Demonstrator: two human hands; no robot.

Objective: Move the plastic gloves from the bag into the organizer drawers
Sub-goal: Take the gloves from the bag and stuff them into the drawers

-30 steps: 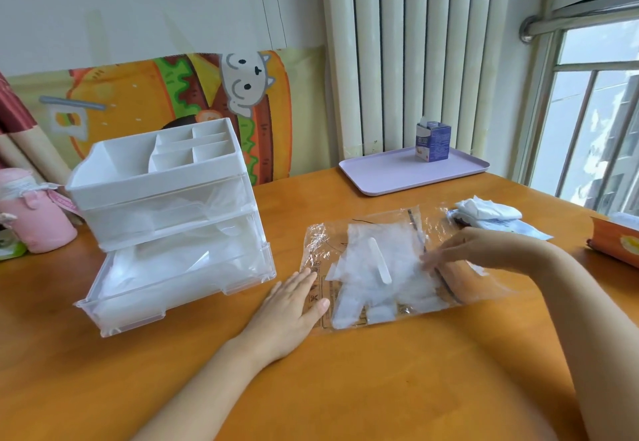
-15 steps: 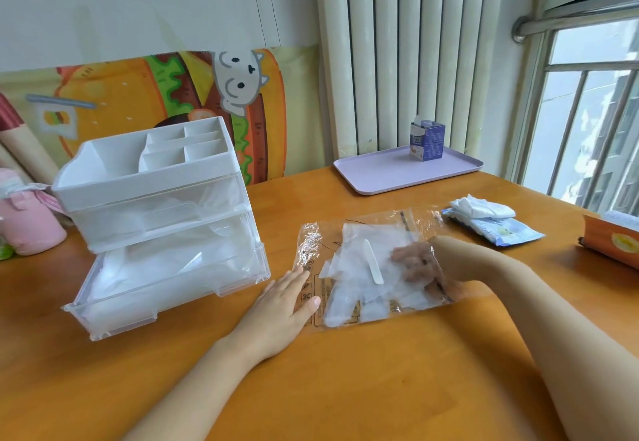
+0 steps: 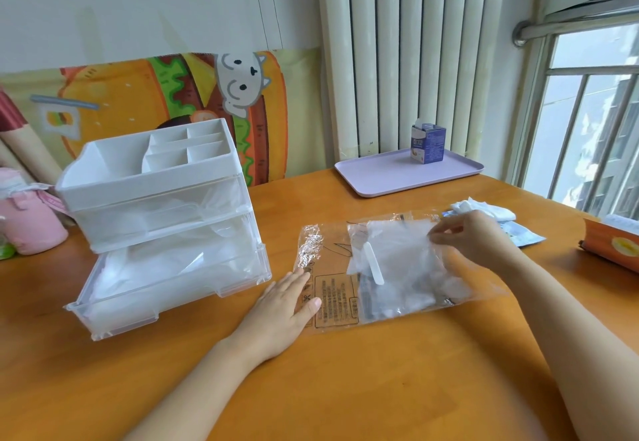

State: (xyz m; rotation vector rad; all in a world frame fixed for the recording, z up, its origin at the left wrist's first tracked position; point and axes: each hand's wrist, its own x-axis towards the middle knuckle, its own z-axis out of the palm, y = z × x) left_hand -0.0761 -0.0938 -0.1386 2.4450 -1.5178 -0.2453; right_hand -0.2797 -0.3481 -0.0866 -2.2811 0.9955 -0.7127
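On the orange wooden desk [image 3: 380,382] the clear bag [image 3: 333,299] lies flat about in the middle, with its printed end toward the organizer. The plastic gloves [image 3: 397,250] are inside it, a whitish folded pile in the right half of the bag, with a small white strip [image 3: 372,264] lying across them.

The left hand [image 3: 280,302] rests flat on the near left corner of the bag. Its grip is fully open, the fingers are straight and together, and it holds nothing. The right hand [image 3: 480,243] is at the far right side of the bag. Its grip is closed to a pinch, thumb and fingertips [image 3: 436,238] meeting on the far right corner of the glove pile. Part of the palm looks covered by the bag's film.

The white organizer [image 3: 148,177] stands near the left edge of the desk. Its lower drawer [image 3: 166,281] is pulled out and has translucent plastic inside. The upper drawer [image 3: 162,212] is pushed in.

At the far edge sits a lilac tray [image 3: 387,177] with a small blue carton [image 3: 427,143] on it.
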